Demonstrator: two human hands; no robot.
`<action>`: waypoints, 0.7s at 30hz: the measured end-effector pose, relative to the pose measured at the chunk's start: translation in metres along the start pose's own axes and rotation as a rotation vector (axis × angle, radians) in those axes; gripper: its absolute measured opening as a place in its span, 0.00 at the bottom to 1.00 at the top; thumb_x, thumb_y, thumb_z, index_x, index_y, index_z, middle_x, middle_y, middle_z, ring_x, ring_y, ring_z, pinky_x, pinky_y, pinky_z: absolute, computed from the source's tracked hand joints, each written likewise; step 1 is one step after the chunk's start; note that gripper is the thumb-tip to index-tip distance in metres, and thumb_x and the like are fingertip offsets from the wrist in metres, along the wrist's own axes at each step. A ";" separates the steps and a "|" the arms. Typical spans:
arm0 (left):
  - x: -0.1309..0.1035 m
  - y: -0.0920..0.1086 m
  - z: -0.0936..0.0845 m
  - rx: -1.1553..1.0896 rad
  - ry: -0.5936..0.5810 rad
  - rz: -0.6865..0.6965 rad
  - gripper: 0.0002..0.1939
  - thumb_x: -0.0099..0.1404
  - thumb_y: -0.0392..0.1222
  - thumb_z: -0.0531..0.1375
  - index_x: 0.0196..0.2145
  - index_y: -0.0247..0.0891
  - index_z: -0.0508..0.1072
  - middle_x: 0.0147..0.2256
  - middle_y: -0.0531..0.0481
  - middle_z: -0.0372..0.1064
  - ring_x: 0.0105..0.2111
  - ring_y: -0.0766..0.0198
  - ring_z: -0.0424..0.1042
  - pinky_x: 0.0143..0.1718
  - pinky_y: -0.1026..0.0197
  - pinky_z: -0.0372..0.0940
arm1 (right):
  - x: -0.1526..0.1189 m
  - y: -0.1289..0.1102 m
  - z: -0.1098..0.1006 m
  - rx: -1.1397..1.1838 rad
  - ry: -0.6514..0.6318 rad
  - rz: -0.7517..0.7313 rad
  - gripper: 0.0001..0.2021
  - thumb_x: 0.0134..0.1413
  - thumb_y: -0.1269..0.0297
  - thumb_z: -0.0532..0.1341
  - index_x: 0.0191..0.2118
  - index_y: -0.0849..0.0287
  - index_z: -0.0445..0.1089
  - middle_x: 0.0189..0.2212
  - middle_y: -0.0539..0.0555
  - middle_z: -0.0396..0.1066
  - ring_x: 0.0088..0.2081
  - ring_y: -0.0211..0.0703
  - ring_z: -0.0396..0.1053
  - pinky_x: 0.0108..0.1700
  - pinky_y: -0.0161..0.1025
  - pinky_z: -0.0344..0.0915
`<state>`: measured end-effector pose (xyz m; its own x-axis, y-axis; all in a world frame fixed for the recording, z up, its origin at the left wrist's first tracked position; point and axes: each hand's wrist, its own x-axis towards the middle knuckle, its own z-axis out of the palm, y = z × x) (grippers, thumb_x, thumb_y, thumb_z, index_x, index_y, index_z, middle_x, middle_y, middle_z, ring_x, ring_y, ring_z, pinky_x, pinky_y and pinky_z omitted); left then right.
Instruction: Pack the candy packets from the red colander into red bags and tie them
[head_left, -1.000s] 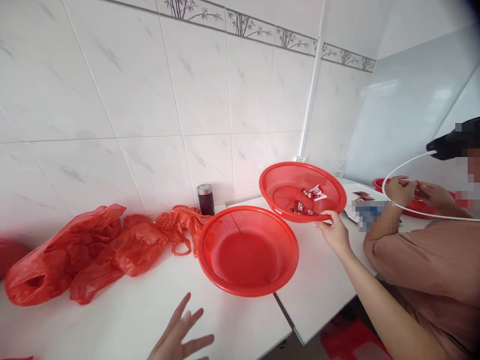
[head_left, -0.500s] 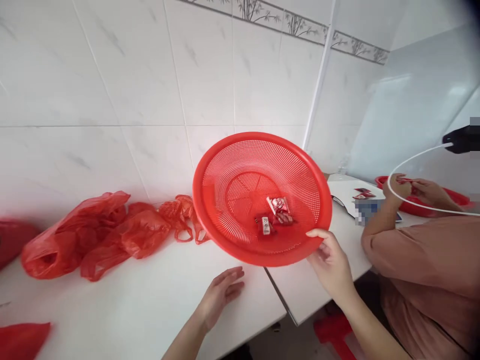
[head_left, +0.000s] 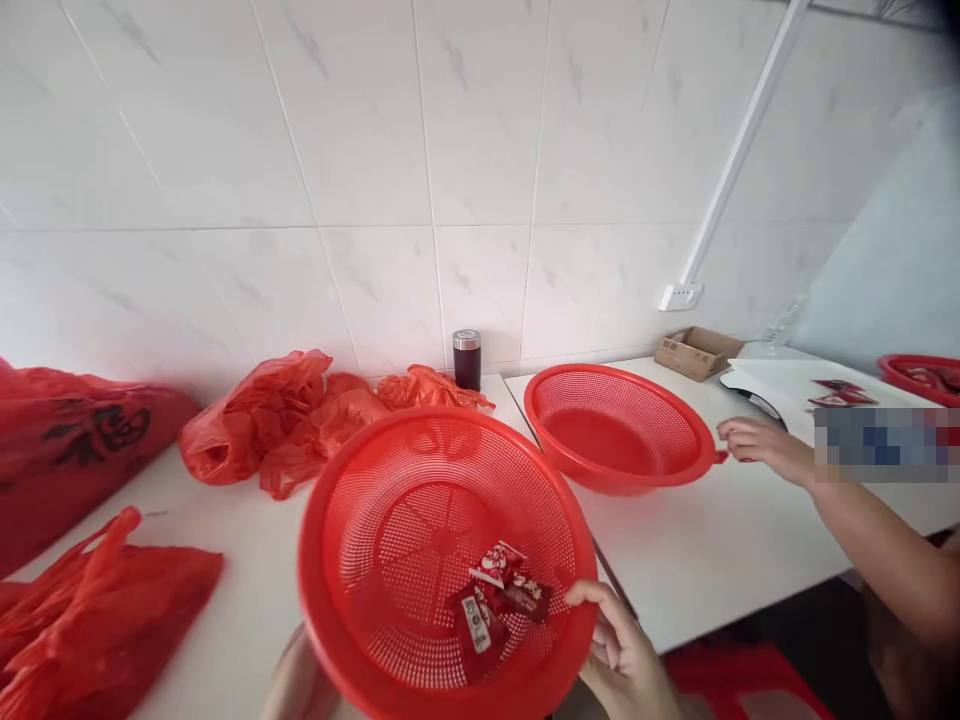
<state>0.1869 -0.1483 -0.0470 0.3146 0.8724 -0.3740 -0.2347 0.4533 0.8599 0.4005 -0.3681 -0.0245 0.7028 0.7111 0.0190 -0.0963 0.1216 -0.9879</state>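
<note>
Right fingers (head_left: 596,594) grasp red basket (head_left: 315,560) by rim | left hand (head_left: 287,685) partly hidden, hold cannot be told | red packets (head_left: 478,628) inside

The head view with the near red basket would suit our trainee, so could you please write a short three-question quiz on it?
1. Multiple choice: where in the near basket do the wrapped packets lie?
A) against its far rim
B) toward its right side
C) along its left edge
2. True or false: the person's right hand has hold of the near basket's rim.
3. Fill in the missing word: the silver-lidded tumbler stands upright near the tiled ____.

Key:
1. B
2. True
3. wall
</note>
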 end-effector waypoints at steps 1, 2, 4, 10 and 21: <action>0.001 0.001 -0.002 -0.030 0.005 -0.016 0.17 0.56 0.45 0.66 0.43 0.40 0.77 0.40 0.51 0.78 0.44 0.50 0.75 0.42 0.54 0.73 | 0.000 0.004 -0.002 -0.037 0.012 0.002 0.17 0.48 0.50 0.66 0.39 0.54 0.67 0.35 0.54 0.74 0.35 0.43 0.73 0.38 0.35 0.72; 0.003 0.002 -0.004 -0.064 0.000 -0.042 0.19 0.53 0.43 0.68 0.44 0.40 0.77 0.41 0.50 0.79 0.44 0.49 0.76 0.41 0.54 0.73 | 0.001 0.006 -0.004 -0.089 0.014 -0.002 0.17 0.49 0.50 0.66 0.40 0.54 0.67 0.37 0.55 0.74 0.36 0.44 0.73 0.39 0.36 0.72; 0.007 0.002 -0.005 -0.120 -0.009 -0.085 0.24 0.50 0.40 0.69 0.47 0.38 0.75 0.43 0.47 0.78 0.43 0.49 0.76 0.40 0.55 0.74 | 0.002 0.006 -0.008 -0.206 0.008 -0.018 0.17 0.51 0.51 0.65 0.43 0.54 0.68 0.44 0.57 0.73 0.40 0.46 0.74 0.43 0.38 0.72; 0.020 -0.004 -0.006 -0.073 -0.010 -0.066 0.29 0.50 0.49 0.70 0.49 0.40 0.75 0.48 0.46 0.76 0.53 0.48 0.70 0.38 0.61 0.74 | 0.011 -0.015 -0.037 -0.360 0.001 -0.047 0.28 0.60 0.53 0.57 0.63 0.51 0.54 0.54 0.60 0.67 0.48 0.48 0.72 0.48 0.43 0.70; 0.017 -0.008 -0.006 -0.032 -0.024 -0.005 0.26 0.42 0.42 0.73 0.42 0.38 0.78 0.42 0.48 0.78 0.48 0.49 0.73 0.38 0.63 0.75 | 0.096 0.025 -0.150 -0.791 0.380 -0.112 0.13 0.42 0.55 0.65 0.34 0.56 0.76 0.41 0.59 0.74 0.46 0.59 0.68 0.56 0.58 0.59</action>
<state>0.1884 -0.1356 -0.0626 0.3375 0.8656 -0.3700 -0.2623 0.4640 0.8461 0.5711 -0.4006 -0.0707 0.8789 0.4287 0.2090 0.4045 -0.4379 -0.8029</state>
